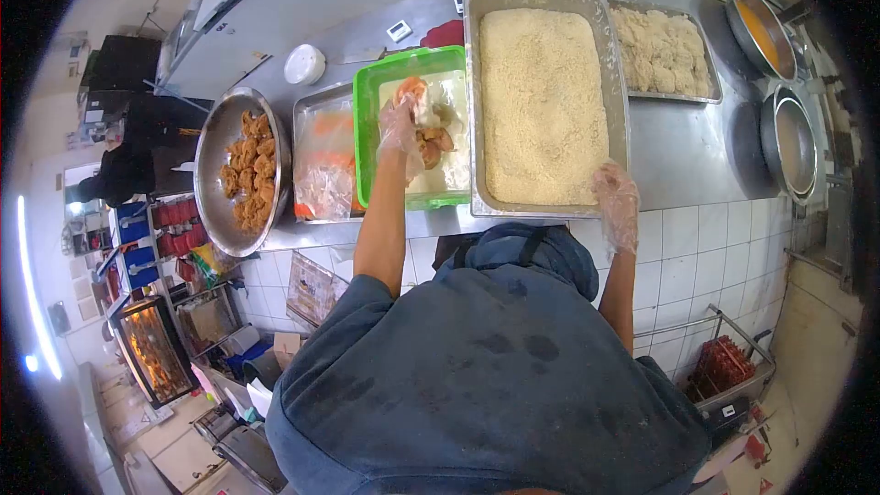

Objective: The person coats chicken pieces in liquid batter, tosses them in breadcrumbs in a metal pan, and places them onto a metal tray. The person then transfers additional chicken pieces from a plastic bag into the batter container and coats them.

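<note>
Inside a green tub (365, 133) with pale liquid, my left hand (398, 125), in a clear plastic glove, has its fingers closed on a piece of raw meat (412, 92). More meat pieces (433, 145) lie in the liquid beside it. My right hand (616, 192), also gloved, is at the near right corner of a large metal tray (616, 119) filled with pale crumbs (541, 96). Its fingers are bent at the rim, and whether they grip it is unclear.
Left of the tub are a tray with plastic-covered food (325, 160), a steel bowl of browned pieces (247, 170) and a white tub (304, 64). To the right, a tray holds coated pieces (662, 50); metal bowls (793, 142) stand beyond it.
</note>
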Demonstrator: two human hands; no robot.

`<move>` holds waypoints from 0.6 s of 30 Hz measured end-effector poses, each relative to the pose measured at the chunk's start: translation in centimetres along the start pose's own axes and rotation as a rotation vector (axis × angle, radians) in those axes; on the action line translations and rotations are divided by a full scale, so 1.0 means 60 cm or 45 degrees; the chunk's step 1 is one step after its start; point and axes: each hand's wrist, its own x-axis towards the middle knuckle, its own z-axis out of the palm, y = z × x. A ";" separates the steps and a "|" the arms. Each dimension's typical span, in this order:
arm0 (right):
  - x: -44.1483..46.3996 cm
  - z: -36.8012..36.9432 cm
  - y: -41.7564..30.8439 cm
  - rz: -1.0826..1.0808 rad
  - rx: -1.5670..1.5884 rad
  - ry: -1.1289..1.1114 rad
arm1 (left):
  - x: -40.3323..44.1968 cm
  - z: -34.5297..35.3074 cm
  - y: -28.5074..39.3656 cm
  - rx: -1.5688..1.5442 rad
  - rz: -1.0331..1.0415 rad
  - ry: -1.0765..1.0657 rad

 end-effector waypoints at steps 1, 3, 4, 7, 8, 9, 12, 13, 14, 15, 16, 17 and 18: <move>-0.003 0.001 -0.003 -0.010 0.008 -0.010 | -0.030 0.012 0.007 -0.061 -0.018 0.020; -0.006 0.004 -0.003 -0.019 0.015 -0.023 | -0.047 0.009 0.001 -0.181 -0.007 -0.013; -0.009 0.005 -0.003 -0.023 0.017 -0.032 | -0.036 -0.002 -0.026 -0.238 0.022 -0.064; -0.023 0.006 -0.030 -0.091 -0.079 -0.042 | 0.029 -0.051 -0.121 0.904 0.548 0.117; -0.024 0.008 -0.028 -0.096 -0.071 -0.056 | 0.025 -0.065 -0.132 1.466 0.929 0.187; -0.025 0.008 -0.024 -0.100 -0.063 -0.070 | 0.024 -0.065 -0.135 1.455 0.796 0.220; -0.022 0.011 -0.012 -0.143 -0.108 -0.073 | -0.030 -0.049 -0.086 1.369 0.356 0.311; -0.020 0.012 -0.011 -0.163 -0.133 -0.064 | -0.065 -0.038 -0.046 1.296 0.186 0.330; -0.019 0.011 -0.014 -0.153 -0.122 -0.066 | -0.076 -0.040 -0.038 1.288 0.281 0.289; -0.020 0.011 -0.016 -0.139 -0.112 -0.069 | -0.084 -0.046 -0.035 1.281 0.372 0.245; -0.022 0.011 -0.016 -0.123 -0.102 -0.074 | -0.091 -0.054 -0.030 1.274 0.460 0.201; -0.016 0.012 -0.003 -0.133 -0.112 -0.078 | -0.090 -0.059 -0.020 1.304 0.353 0.189; -0.004 0.013 0.019 -0.148 -0.120 -0.080 | -0.082 -0.061 -0.004 1.330 0.249 0.178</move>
